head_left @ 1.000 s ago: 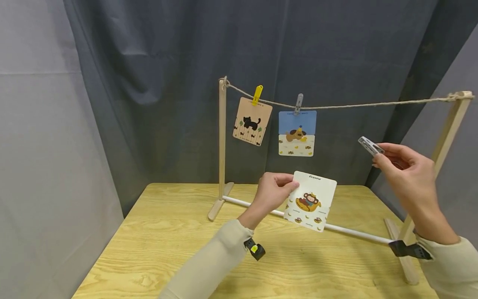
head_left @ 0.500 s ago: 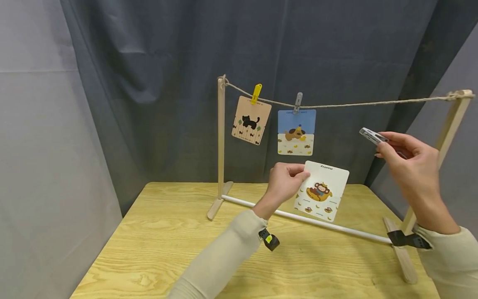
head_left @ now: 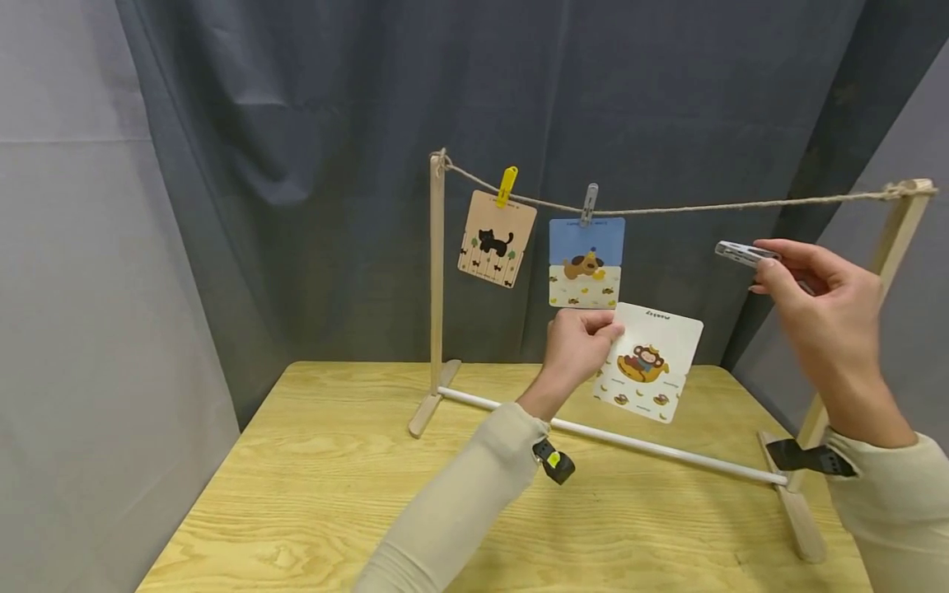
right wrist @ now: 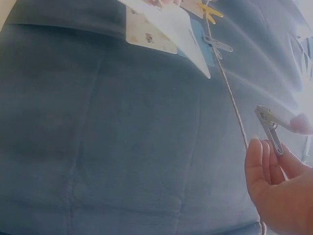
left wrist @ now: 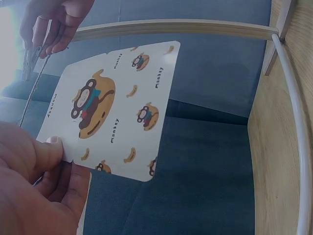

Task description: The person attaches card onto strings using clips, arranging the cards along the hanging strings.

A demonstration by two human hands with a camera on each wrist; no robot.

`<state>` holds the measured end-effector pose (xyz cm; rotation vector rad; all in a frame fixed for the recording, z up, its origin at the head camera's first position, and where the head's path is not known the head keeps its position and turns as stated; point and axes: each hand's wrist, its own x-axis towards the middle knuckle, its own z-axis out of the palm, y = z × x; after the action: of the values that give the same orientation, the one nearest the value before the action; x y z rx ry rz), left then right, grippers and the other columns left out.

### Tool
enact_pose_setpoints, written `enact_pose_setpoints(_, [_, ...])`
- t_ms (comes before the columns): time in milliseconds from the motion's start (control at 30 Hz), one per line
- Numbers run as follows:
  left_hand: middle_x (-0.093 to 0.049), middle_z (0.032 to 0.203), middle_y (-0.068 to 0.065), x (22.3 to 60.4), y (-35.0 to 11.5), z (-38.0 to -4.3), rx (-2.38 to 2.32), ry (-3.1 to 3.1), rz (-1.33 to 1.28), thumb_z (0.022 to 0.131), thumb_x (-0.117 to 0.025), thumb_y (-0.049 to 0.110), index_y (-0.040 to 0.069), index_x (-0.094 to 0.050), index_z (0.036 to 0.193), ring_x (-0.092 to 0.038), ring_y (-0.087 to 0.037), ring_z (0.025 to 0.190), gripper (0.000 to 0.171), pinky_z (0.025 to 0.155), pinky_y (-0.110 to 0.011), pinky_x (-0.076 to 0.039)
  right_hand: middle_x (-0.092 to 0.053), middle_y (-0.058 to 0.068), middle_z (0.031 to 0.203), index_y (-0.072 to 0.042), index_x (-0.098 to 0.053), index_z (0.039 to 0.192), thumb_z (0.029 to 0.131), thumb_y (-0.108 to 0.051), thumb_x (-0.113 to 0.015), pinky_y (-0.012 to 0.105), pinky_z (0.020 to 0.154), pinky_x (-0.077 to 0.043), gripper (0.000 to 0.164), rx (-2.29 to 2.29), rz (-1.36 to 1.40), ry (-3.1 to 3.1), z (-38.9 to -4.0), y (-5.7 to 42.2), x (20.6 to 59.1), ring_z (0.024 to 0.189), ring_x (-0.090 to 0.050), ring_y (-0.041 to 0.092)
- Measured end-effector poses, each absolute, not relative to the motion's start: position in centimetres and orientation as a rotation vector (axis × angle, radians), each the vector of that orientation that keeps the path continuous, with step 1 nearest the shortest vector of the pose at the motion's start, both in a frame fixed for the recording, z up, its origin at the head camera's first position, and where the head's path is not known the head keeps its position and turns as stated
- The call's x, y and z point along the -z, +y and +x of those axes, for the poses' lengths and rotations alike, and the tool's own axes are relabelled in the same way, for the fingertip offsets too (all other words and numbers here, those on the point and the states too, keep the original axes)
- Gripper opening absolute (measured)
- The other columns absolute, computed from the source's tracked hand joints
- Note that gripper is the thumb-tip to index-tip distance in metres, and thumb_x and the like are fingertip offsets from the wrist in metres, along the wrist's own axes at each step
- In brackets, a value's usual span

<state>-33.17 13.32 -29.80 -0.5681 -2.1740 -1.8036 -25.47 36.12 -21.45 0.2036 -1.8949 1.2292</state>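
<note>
Between thumb and fingers, my left hand (head_left: 582, 350) pinches the upper left edge of a white monkey card (head_left: 648, 362), held just below the string. The left wrist view shows the thumb on the card's printed face (left wrist: 117, 107) and the fingers behind it. My right hand (head_left: 834, 317) pinches a grey clothespin (head_left: 745, 253) by its handles, to the right of the card and below the string (head_left: 712, 209). Nothing is in the clothespin's jaws in the right wrist view. A blue dog card (head_left: 586, 263) hangs from a grey clothespin (head_left: 589, 204), left of the monkey card.
A pink cat card (head_left: 495, 239) hangs at the left under a yellow clothespin (head_left: 507, 187). Wooden posts (head_left: 437, 272) hold the string at both ends. A white rod (head_left: 667, 452) joins their feet above the wooden table (head_left: 311, 494). Dark curtain (head_left: 334, 206) stands behind.
My left hand has moved up and to the right with the monkey card, closer to the string. My right hand has risen slightly, its clothespin now lying flatter.
</note>
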Motion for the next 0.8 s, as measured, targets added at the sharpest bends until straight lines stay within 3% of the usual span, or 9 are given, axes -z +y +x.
enact_pose_setpoints(167, [-0.078, 0.111, 0.006, 29.1, 13.8, -33.4, 1.812, -2.163, -0.565, 0.095, -0.078, 0.019, 0.019, -0.081, 0.116, -0.051, -0.003, 0.053, 0.022, 0.055, -0.017, -0.041, -0.074, -0.010, 0.091, 0.001, -0.073, 0.124, 0.095, -0.008, -0.069, 0.009, 0.070, -0.051, 0.031, -1.214, 0.219, -1.886, -25.6, 36.0, 20.5, 0.071, -0.068, 0.001])
enact_pose_setpoints(400, [-0.079, 0.107, 0.005, 28.0, 14.8, -33.6, 1.847, -2.116, -0.524, 0.092, -0.080, 0.016, 0.017, -0.083, 0.111, -0.062, 0.005, 0.075, 0.019, 0.068, -0.015, -0.050, -0.073, -0.011, 0.092, -0.002, -0.072, 0.125, 0.093, -0.006, -0.071, 0.008, 0.074, -0.052, 0.033, -1.224, 0.226, -1.882, -25.7, 36.0, 19.2, 0.074, -0.069, 0.002])
enact_pose_setpoints(800, [-0.080, 0.100, 0.004, 26.7, 16.5, -34.2, 1.821, -2.061, -0.507, 0.092, -0.081, 0.015, 0.015, -0.084, 0.106, -0.058, 0.007, 0.070, 0.014, 0.064, -0.012, -0.048, -0.074, -0.014, 0.098, -0.007, -0.072, 0.127, 0.094, -0.007, -0.070, 0.006, 0.074, -0.050, 0.033, -1.149, 0.262, -1.957, -26.2, 36.6, 17.0, 0.079, -0.070, -0.001])
